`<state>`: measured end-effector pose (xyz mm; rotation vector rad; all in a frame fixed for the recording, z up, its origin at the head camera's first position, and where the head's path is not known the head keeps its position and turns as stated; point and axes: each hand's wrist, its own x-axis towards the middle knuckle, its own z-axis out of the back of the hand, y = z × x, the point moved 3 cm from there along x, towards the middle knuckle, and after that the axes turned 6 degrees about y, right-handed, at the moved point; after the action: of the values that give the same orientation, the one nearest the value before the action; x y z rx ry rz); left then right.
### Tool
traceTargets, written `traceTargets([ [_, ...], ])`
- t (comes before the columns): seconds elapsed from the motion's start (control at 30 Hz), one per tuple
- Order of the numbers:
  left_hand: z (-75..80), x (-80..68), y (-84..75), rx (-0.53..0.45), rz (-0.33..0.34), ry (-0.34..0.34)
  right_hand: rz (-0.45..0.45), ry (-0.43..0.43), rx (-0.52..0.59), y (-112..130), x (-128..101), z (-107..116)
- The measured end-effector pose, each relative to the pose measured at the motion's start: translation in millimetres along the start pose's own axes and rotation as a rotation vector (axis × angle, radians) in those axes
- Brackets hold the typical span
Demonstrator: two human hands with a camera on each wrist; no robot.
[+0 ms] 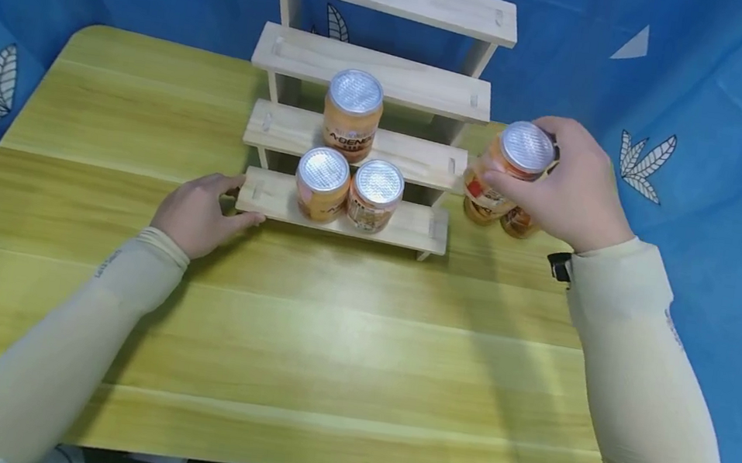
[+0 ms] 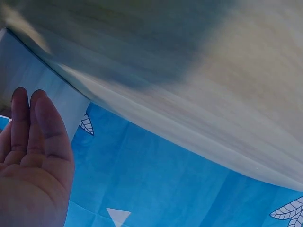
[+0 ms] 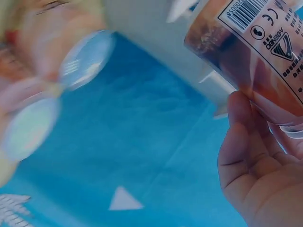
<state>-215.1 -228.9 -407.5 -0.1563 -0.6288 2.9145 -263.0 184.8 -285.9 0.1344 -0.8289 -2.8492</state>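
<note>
A tiered wooden display stand [image 1: 362, 140] rises in steps at the back of the table. My left hand [image 1: 200, 213] holds the left end of its lowest step, thumb at the front edge and fingers at the side. The left wrist view shows those fingers [image 2: 52, 127] nearly straight beside a stand panel. Near the stand's right side, my right hand [image 1: 570, 183] grips an orange jar [image 1: 526, 149] with a silvery lid, tilted a little. The right wrist view shows the same jar [image 3: 265, 61] with its barcode label, pinched between thumb and fingers.
Two similar jars, a left one [image 1: 322, 186] and a right one [image 1: 375, 197], sit side by side on the lowest step. Another jar [image 1: 352, 116] stands one step higher. More jars [image 1: 518, 223] stand on the table [image 1: 327, 351] beneath my right hand. Blue cloth [image 1: 723, 176] surrounds the table.
</note>
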Motion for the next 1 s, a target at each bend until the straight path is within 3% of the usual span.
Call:
traceTargets([
  [0.2, 5.3, -1.7, -0.2, 0.0, 0.003, -0.015, 0.029, 0.001, 0.006, -38.5, -16.6, -15.1],
  [0.43, 0.4, -3.8, -1.1, 0.008, 0.01, -0.005, -0.016, 0.092, -0.018, -74.0, -23.6, -54.1],
  [0.73, -4.2, -5.6, -0.6, 0.011, 0.004, -0.007, 0.059, 0.068, -0.023, -87.1, -21.4, -78.8],
  [1.0, -0.4, -0.7, -1.3, 0.017, -0.003, -0.018, 0.009, 0.078, -0.026, -88.7, -15.1, -78.9],
])
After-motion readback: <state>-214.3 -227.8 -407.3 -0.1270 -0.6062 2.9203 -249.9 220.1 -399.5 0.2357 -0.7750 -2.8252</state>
